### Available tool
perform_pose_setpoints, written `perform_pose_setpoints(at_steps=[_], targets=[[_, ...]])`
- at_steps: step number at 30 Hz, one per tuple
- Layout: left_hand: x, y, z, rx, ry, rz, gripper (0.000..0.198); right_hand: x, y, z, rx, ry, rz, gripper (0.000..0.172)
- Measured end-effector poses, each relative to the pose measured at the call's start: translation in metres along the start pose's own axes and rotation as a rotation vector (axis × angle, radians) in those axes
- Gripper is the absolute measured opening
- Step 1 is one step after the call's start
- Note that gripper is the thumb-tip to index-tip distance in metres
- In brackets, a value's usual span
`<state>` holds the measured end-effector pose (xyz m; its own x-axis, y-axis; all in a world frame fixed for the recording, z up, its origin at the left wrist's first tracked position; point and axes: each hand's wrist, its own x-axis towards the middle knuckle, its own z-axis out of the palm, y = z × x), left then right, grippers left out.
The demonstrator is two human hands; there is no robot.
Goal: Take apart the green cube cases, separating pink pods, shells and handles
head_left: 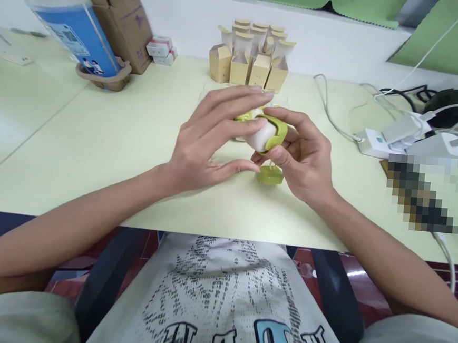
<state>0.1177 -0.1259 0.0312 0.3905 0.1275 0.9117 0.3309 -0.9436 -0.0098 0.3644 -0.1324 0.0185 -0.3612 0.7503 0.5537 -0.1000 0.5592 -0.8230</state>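
Observation:
Over the table, my right hand (307, 156) grips a small rounded white case (260, 138) with a lime-green cover (280, 135) partly around it. Thumb and fingers press on the green cover from the right. My left hand (216, 133) is stretched out on the other side, thumb apart, with a fingertip touching the white case. Just below hangs or lies a green translucent piece (270, 176), with a pale loop above it; I cannot tell if it touches the table. Behind the fingers, more yellow-green material (244, 118) and a clear plastic edge show, mostly hidden.
Several small open cartons (241, 67) stand by the wall. At the left are a blue cup (79, 38) in a cardboard holder, a brown box (125, 31) and small white boxes (162, 49). A power strip (379, 144) with chargers and cables lies at the right.

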Motion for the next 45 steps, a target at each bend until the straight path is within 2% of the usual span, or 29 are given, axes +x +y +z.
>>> perform_pose_setpoints(at_steps=[1,3,5,6,8,11,14,16,17,20,24,28,31,34,37,40,45], targets=[[0.0,0.0,0.002,-0.013,0.003,0.043,0.038,0.002,0.002,-0.002,0.018,0.037,-0.014,0.064],[-0.001,0.0,0.005,-0.009,0.015,0.108,0.021,0.005,0.006,-0.009,0.03,0.105,-0.024,0.062],[-0.001,-0.001,0.007,0.02,0.051,0.116,0.006,0.008,0.009,-0.016,0.011,0.141,-0.019,0.062],[-0.001,-0.001,0.008,0.039,0.072,0.102,0.006,0.009,0.01,-0.018,-0.002,0.139,-0.015,0.062],[-0.001,-0.002,0.008,0.062,0.085,0.068,0.022,0.01,0.011,-0.02,-0.022,0.099,-0.012,0.063],[0.0,-0.004,0.005,0.024,0.039,0.04,0.041,0.01,0.012,-0.018,-0.055,0.021,-0.019,0.066],[0.0,-0.013,-0.001,-0.002,0.122,-0.036,0.028,0.011,0.012,-0.022,-0.087,0.027,-0.039,0.066],[-0.002,-0.025,-0.007,0.018,0.193,-0.08,0.015,0.014,0.011,-0.031,-0.076,0.064,-0.037,0.059],[-0.003,-0.033,-0.009,0.025,0.202,-0.091,0.015,0.017,0.011,-0.037,-0.061,0.082,-0.033,0.055],[-0.006,-0.065,-0.017,0.045,0.165,-0.221,0.024,0.03,0.011,-0.057,-0.03,0.097,-0.035,0.047],[-0.014,-0.11,-0.026,-0.002,0.087,-0.34,0.023,0.065,0.007,-0.08,-0.059,0.011,-0.03,0.052],[-0.038,-0.134,-0.029,-0.036,0.154,-0.655,0.004,0.113,-0.006,-0.091,-0.196,-0.06,-0.015,0.058],[-0.054,-0.133,-0.028,-0.113,0.168,-0.92,0.008,0.141,-0.021,-0.089,-0.57,-0.151,0.05,0.056],[-0.058,-0.122,-0.027,-0.166,0.084,-1.056,0.01,0.15,-0.033,-0.075,-0.94,-0.261,0.254,0.053],[-0.053,-0.111,-0.026,-0.158,-0.006,-1.07,0.007,0.146,-0.034,-0.057,-1.145,-0.353,0.372,0.049],[-0.051,-0.106,-0.024,-0.097,-0.04,-1.034,0.006,0.143,-0.025,-0.049,-1.247,-0.447,0.36,0.051],[-0.055,-0.109,-0.022,-0.07,-0.048,-1.018,0.009,0.143,-0.01,-0.049,-1.317,-0.539,0.318,0.046]])
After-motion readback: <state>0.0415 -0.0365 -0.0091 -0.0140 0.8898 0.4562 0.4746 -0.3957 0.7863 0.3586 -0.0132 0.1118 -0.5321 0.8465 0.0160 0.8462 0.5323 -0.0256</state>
